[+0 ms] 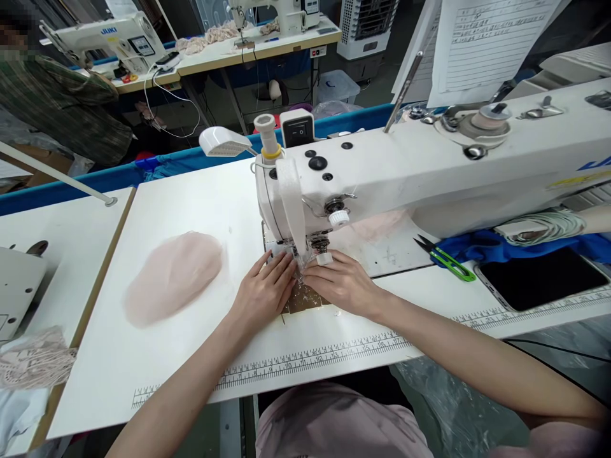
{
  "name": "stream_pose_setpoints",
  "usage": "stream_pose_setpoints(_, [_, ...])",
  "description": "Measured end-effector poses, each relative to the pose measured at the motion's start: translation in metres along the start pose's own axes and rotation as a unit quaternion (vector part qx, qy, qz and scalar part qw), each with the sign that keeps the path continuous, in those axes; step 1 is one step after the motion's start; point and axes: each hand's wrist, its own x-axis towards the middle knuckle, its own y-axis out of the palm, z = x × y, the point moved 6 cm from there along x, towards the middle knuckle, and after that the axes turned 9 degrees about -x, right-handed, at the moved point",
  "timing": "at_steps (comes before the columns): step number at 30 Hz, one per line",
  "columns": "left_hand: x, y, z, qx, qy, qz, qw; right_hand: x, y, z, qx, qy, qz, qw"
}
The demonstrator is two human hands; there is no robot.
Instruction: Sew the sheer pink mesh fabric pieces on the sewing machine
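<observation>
My left hand [263, 291] lies flat with fingers stretched toward the presser foot [319, 245] of a white sewing machine [429, 172]. My right hand [340, 280] rests beside it, fingers extended, a white guard on one fingertip. Both hands press down on a thin clear or sheer piece [301, 280] at the needle; what it is I cannot make out. A white strip [292, 210] hangs down the machine's head to the foot.
A stack of pale pink sheer pieces [172, 277] lies on the white table [191, 356] to the left. Green-handled snips [446, 259], blue cloth [482, 247] and a dark phone [541, 280] sit at right. Another person [57, 102] and more machines are behind.
</observation>
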Motion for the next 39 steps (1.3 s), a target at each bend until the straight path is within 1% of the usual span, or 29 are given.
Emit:
stream_pose_setpoints(5, [-0.0013,-0.0005,-0.0012,-0.001,-0.005,-0.003,1.000,-0.0013,0.0007,0.0002,0.005,0.002,-0.007,1.000])
stream_pose_setpoints(9, [-0.0005,0.0009,-0.0017,-0.002,-0.005,0.001,1.000,-0.0004,0.0007,-0.0001,0.004,0.005,-0.001,1.000])
stream_pose_setpoints(16, [0.0017,0.0012,0.0003,0.006,-0.012,0.002,1.000,0.0010,-0.0016,-0.0031,-0.010,0.014,-0.015,1.000])
stream_pose_setpoints(24, [0.0022,-0.0020,-0.0005,0.020,-0.001,-0.015,1.000,-0.0002,0.0035,-0.0028,-0.001,0.026,0.006,1.000])
stream_pose_setpoints(29, [-0.0005,0.0012,0.0019,0.008,-0.016,-0.009,1.000,-0.0033,0.0019,-0.0022,0.003,0.043,0.021,0.999])
stream_pose_setpoints(39, [0.0009,0.0037,0.0054,-0.004,-0.034,-0.007,0.999,-0.0022,0.0031,-0.0037,0.008,0.048,0.044,0.998])
